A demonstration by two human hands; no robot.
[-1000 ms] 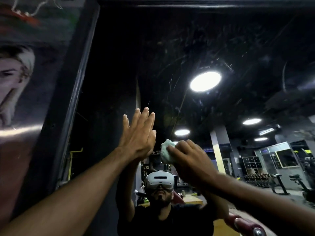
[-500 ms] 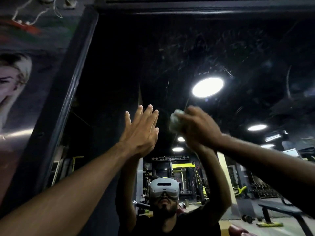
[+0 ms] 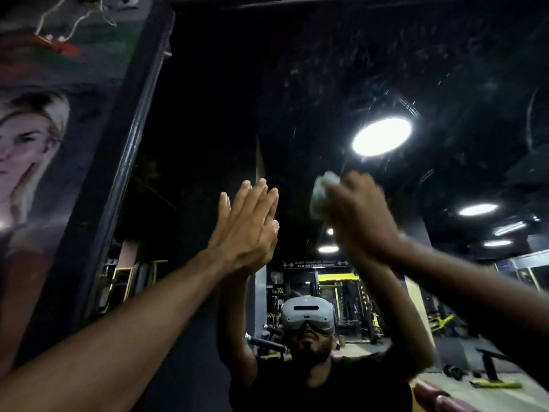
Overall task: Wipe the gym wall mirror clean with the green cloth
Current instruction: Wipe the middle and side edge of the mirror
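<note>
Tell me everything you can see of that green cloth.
The green cloth is pale green, soft-looking, bunched into a small wad and blurred. The right hand grips it, fingers curled round it, so only its left and upper part shows. It appears pressed to the wall mirror, up high, below the reflected round ceiling lamp.

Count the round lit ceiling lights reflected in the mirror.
5 round lights: a large one above the right hand, one further right, a dimmer one below it, two small ones just left of that hand's wrist. The right arm may hide others.
</note>
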